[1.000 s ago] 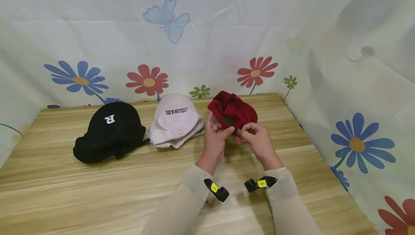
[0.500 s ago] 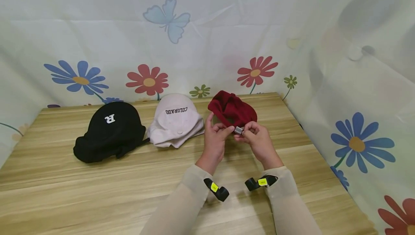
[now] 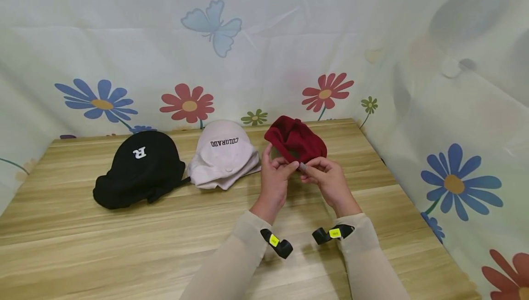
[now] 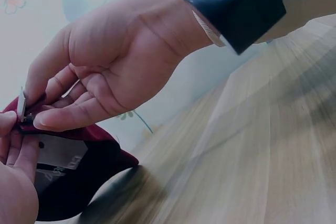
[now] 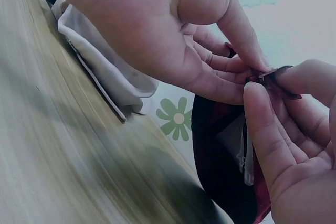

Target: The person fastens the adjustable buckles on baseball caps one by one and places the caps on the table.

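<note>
A dark red cap sits at the back right of the table, its back opening turned toward me. At the near edge of that opening is a small metal buckle on the cap's strap. My left hand pinches the strap beside the buckle between thumb and fingers. My right hand pinches the buckle, with its thumb on the metal plate. In the left wrist view the buckle plate stands tilted up between the two hands. A printed label shows inside the cap. Fingers hide part of the strap.
Left of the red cap lies a pale cap lettered COLORADO, and farther left a black cap with a white R. Flower-printed sheeting rises behind the wooden table and along its right side.
The metal buckle came into plain sight half a second ago; now its plate is tipped and the right thumb partly covers it. The left hand and the other caps have stayed put.
</note>
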### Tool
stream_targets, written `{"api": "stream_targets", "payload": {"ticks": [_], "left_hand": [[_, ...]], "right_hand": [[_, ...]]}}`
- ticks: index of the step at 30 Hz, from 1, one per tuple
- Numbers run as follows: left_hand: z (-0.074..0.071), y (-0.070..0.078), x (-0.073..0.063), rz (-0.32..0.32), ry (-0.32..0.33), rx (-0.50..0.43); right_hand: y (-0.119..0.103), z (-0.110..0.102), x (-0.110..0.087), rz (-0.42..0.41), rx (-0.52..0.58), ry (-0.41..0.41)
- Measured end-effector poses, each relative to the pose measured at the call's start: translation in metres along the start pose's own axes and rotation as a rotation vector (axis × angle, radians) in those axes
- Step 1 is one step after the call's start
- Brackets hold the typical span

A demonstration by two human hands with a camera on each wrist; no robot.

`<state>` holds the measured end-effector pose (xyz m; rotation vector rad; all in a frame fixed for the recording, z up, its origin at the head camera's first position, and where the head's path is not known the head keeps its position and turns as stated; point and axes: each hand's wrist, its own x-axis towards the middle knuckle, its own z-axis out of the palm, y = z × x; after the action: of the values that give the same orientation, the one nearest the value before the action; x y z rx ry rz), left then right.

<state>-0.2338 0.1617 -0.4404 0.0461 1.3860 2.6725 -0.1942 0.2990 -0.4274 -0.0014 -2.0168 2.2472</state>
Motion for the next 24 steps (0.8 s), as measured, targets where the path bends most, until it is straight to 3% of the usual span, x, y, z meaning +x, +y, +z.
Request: {"api": "stream_targets", "payload": {"ticks": [8,24], "left_hand": [[0.0028,0.0028,0.0033,-0.051,-0.001,-0.157],[0.0060,0.0083,0.0042,-0.083,0.054,-0.289]], "right_hand": [[-0.0006,0.0014,-0.0006,-0.036,-0.078,-0.010],[-0.0018,0.0008,-0.0014,-0.036,-0.042,-0.035]]}}
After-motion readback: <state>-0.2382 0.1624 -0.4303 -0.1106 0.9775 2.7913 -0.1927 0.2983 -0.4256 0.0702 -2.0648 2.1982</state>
